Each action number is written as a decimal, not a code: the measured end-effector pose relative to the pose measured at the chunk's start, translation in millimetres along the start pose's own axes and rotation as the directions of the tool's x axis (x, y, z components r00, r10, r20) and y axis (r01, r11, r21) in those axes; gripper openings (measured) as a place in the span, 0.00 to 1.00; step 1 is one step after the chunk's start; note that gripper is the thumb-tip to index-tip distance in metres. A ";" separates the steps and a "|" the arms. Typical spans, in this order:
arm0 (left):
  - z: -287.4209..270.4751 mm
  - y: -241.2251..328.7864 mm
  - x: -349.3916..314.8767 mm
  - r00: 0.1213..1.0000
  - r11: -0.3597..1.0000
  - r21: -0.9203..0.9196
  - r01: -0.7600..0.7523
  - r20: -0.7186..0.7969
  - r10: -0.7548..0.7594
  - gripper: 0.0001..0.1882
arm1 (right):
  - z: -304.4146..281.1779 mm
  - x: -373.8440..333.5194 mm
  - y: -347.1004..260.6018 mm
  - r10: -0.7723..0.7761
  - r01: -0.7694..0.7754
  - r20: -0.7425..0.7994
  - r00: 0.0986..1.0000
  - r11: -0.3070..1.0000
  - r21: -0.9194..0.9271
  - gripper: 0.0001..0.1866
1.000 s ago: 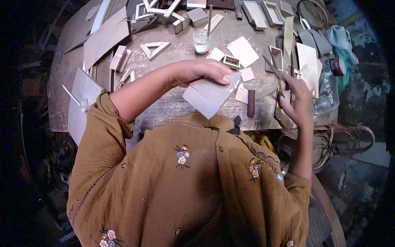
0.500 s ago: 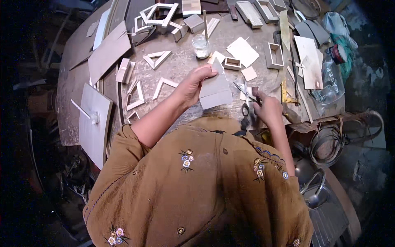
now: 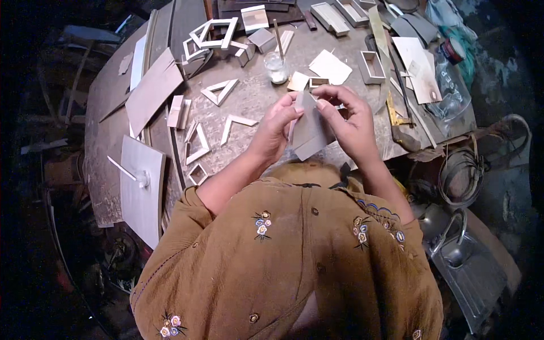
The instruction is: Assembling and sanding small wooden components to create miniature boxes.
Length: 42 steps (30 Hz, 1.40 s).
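Between both hands, above the near part of the bench, a thin grey-brown sheet [image 3: 313, 133] with a pointed far end is held tilted. My left hand [image 3: 273, 129] pinches its left edge, thumb on top. On the other side my right hand [image 3: 354, 126] grips the sheet near its pointed end with thumb and fingers. Just beyond the fingertips lie a small open wooden box [image 3: 319, 82], partly covered by my right hand, and a pale square piece [image 3: 298, 81]. The scissors cannot be seen now.
A glass jar [image 3: 276, 71] with a stick stands beyond my hands. Wooden triangle frames [image 3: 220, 92] and an angled piece [image 3: 235, 122] lie left. Rightward are a larger open box [image 3: 372, 67], a yellow-handled tool [image 3: 392, 113] and a plastic bag [image 3: 451, 93]. A board [image 3: 139, 187] overhangs the left edge.
My right hand has left the scissors and moved up and left to take hold of the sheet. The sheet has turned and tilted in my left hand.
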<state>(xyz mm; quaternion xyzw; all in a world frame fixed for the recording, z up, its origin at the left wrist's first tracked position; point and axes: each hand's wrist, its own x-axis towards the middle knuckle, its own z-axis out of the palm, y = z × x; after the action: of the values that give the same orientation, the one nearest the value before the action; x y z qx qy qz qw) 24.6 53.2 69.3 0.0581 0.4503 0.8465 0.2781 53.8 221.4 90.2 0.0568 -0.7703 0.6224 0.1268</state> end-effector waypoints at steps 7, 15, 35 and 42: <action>-15.8 6.8 -25.1 0.977 0.958 -0.200 0.204 0.108 -0.185 0.25 | 7.9 -10.2 -17.7 0.145 -0.152 0.054 0.988 0.972 0.176 0.09; -11.9 16.2 -48.2 0.938 0.936 -0.197 0.291 0.252 -0.239 0.23 | 14.5 -33.3 -39.0 0.268 -0.288 0.110 0.957 0.921 0.262 0.09; -32.5 26.1 -60.5 0.932 0.941 -0.197 0.275 0.294 -0.211 0.29 | 42.3 -29.0 -44.6 0.254 -0.273 0.121 0.960 0.946 0.176 0.14; -39.7 23.4 -54.7 0.925 0.933 -0.216 0.287 0.314 -0.212 0.30 | 44.9 -23.8 -44.2 0.254 -0.271 0.115 0.960 0.947 0.174 0.14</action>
<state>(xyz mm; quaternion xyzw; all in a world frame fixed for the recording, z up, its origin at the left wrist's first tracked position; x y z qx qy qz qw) 46.9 -14.8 72.9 0.0847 0.2953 0.8376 0.4516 81.9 166.4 116.9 -0.0063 -0.7139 0.7002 0.0017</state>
